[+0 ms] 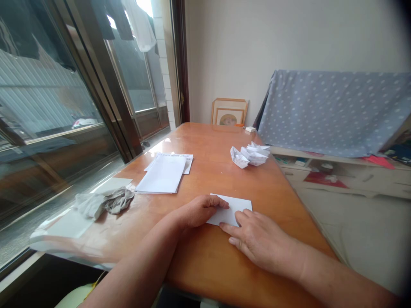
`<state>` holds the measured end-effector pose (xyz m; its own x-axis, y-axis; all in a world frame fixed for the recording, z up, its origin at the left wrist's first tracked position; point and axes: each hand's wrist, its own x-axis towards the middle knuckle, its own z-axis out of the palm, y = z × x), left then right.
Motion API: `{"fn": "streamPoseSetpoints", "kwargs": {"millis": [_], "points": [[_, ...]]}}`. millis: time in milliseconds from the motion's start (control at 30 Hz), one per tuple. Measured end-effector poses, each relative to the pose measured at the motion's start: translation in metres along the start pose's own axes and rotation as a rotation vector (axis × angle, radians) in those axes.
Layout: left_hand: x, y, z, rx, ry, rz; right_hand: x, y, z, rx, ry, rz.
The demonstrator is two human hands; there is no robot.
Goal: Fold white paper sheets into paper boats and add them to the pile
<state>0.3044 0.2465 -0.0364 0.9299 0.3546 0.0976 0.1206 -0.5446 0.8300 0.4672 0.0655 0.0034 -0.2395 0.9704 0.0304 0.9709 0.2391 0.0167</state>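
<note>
A small folded sheet of white paper (241,206) lies flat on the near part of the wooden table. My left hand (204,209) is closed at its left edge, with fingers on top of the sheet holding it against the table. From the right, my right hand (253,233) presses the paper's near edge with its index finger. Its other fingers are curled, partly over the sheet, and the thumb sits below the edge. Farther back on the right stand several folded paper boats (250,155). A stack of white sheets (163,173) rests left of my hands.
The long wooden table (205,139) has a crumpled grey cloth (118,200) and clear plastic sheeting (77,244) at its left. At the far end are a small white box (250,129) and a leaning picture frame (228,102). A dotted blue cloth (330,111) hangs above the right-hand cabinet (366,177).
</note>
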Motion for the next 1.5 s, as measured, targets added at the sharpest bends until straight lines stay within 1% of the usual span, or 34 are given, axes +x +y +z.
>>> {"fn": "streamPoseSetpoints", "kwargs": {"millis": [267,333,400,533,667,767,867,1000,1100,1200,1300,1500], "points": [[-0.002,0.004,-0.002,0.018,0.003,-0.021,-0.055,0.034,-0.002,0.042,-0.023,0.120],[-0.002,0.005,-0.002,0.006,-0.001,-0.026,-0.064,0.042,-0.004,0.041,-0.039,0.158],[-0.001,0.006,-0.002,-0.009,0.001,-0.027,-0.065,0.048,-0.008,0.061,-0.043,0.196],[0.000,0.005,-0.002,-0.030,-0.003,-0.039,-0.049,0.050,-0.023,0.098,0.023,0.237],[0.001,0.007,-0.001,-0.066,-0.021,-0.062,-0.019,0.044,-0.030,0.137,0.012,0.247],[0.001,0.009,0.000,-0.088,-0.024,-0.066,0.001,0.043,-0.021,0.200,0.039,0.254],[0.000,0.011,0.000,-0.034,-0.011,-0.027,0.013,0.048,-0.001,0.226,0.090,0.249],[0.000,0.019,0.000,0.078,0.012,0.003,0.015,0.055,0.023,0.209,0.098,0.262],[0.000,0.028,0.001,0.168,0.007,0.051,0.014,0.058,0.029,0.194,0.121,0.272],[0.000,0.036,0.004,0.295,-0.007,0.103,0.014,0.058,0.027,0.187,0.133,0.249],[-0.001,0.038,0.009,0.399,0.003,0.118,0.014,0.057,0.022,0.189,0.139,0.245],[-0.002,0.040,0.015,0.480,0.036,0.146,0.010,0.052,0.013,0.189,0.142,0.250]]}}
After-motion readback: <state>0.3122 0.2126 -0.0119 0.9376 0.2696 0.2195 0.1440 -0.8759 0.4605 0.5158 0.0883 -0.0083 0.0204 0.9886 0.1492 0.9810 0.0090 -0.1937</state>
